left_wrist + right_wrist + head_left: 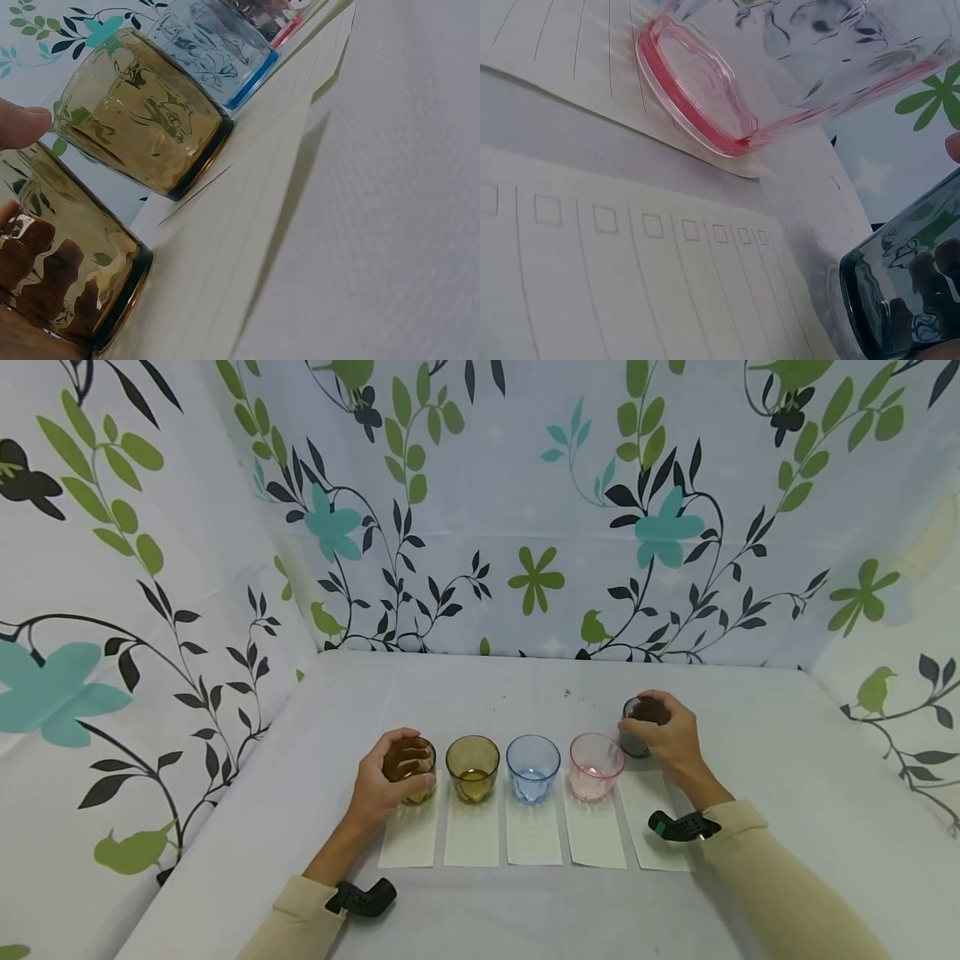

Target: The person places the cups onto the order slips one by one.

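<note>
My left hand (378,789) grips an amber glass tumbler (422,766) at the left end of a row, thumb on the near side and fingers round the far side. In the left wrist view that tumbler stands on a lined paper strip (255,225). My right hand (675,739) holds a dark grey glass tumbler (633,745) at the right end, slightly behind the row. Between the hands stand an olive-yellow tumbler (472,768), a blue tumbler (533,768) and a pink tumbler (596,767). The right wrist view shows the grey tumbler's base near the far end of its strip.
Several pale paper strips (471,835) lie side by side on the white table (540,910), running from the tumblers toward me. Small printed squares (606,220) mark the rightmost strip. A patterned cloth (465,568) hangs behind the table and along its sides.
</note>
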### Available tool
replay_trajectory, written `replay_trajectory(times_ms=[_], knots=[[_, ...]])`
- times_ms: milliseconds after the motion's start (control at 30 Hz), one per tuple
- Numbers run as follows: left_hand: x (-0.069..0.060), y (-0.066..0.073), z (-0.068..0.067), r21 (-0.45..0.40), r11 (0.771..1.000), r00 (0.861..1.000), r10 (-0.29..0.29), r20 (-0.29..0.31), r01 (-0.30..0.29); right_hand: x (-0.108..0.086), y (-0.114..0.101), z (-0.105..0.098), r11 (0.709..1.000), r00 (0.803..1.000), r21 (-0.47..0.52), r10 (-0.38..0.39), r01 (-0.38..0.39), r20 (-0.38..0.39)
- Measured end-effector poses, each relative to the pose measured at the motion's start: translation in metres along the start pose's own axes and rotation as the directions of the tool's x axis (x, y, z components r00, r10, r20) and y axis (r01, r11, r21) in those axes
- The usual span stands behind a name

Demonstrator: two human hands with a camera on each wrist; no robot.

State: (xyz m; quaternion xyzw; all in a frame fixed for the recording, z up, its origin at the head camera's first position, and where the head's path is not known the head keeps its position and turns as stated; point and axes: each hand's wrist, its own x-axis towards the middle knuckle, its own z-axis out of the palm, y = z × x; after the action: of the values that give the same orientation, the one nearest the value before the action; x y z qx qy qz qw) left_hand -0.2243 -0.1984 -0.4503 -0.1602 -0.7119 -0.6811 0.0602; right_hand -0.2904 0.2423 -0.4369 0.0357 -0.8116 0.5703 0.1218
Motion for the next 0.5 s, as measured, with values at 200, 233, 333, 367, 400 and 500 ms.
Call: replay_trajectory(times_ms=[200, 233, 333, 367, 400, 500], knots=[[0.000, 0.000, 0.001, -0.012, 1.000, 1.000, 0.007, 0.003, -0.007, -0.006, -0.007, -0.004, 0.997, 0.996, 0.002, -0.083, 0.083, 0.013], [0.000, 0.000, 0.001, -0.014, 1.000, 1.000, 0.008, 0.003, -0.008, -0.007, -0.009, -0.004, 0.996, 0.996, 0.003, -0.093, 0.093, 0.014], [0.001, 0.000, 0.001, -0.014, 1.000, 1.000, 0.004, 0.001, -0.004, -0.010, -0.013, -0.006, 0.993, 0.993, 0.016, -0.121, 0.121, 0.013], [0.001, 0.001, 0.000, -0.013, 1.000, 1.000, 0.002, 0.000, -0.002, -0.011, -0.014, -0.006, 0.992, 0.992, 0.020, -0.125, 0.125, 0.011], [0.000, 0.001, 0.000, -0.013, 1.000, 1.000, 0.002, -0.003, -0.002, -0.013, -0.015, -0.007, 0.991, 0.992, 0.020, -0.129, 0.129, 0.010], [0.002, 0.001, 0.001, -0.014, 1.000, 1.000, 0.004, -0.006, -0.004, -0.016, -0.017, -0.010, 0.991, 0.991, 0.016, -0.133, 0.133, 0.003]])
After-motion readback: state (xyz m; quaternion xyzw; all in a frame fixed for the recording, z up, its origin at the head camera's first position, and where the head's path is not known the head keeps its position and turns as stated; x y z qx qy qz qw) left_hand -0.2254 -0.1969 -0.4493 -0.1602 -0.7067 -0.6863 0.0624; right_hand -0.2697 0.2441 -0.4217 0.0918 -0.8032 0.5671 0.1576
